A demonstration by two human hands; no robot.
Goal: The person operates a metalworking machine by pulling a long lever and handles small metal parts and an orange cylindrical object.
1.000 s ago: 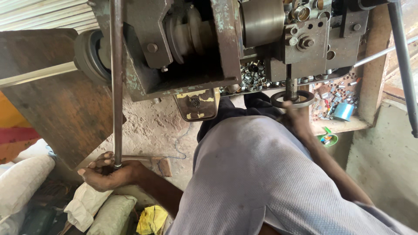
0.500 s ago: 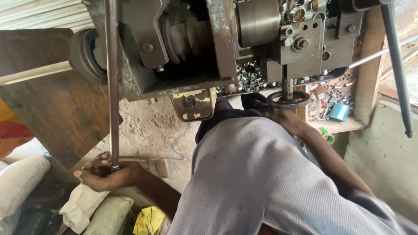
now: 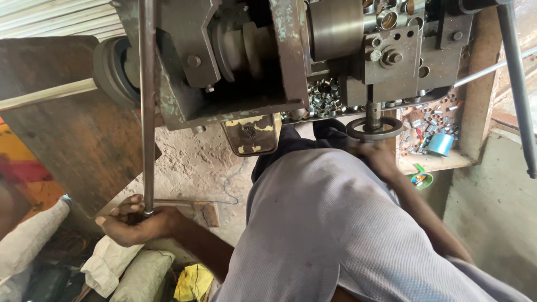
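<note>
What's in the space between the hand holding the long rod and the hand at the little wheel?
In the head view, the person's own shirt-covered body fills it.

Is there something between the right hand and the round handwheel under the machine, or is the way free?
Nothing visible stands between them: the right hand is directly below the handwheel, apparently touching its rim.

Brightness: soft daylight, fairly dim under the machine (image 3: 251, 61).
Source: brighter at the top left, on the corrugated sheet (image 3: 50, 17), and along the right edge.
Shadows: deep inside the machine frame and at the lower left among the sacks (image 3: 120, 268).
Glare: mild sheen on the metal drum (image 3: 335, 28).
Sharpness: centre fairly crisp; the shirt (image 3: 335, 235) close to the lens is soft.
Distortion: straight rods bow at the edges.
</note>
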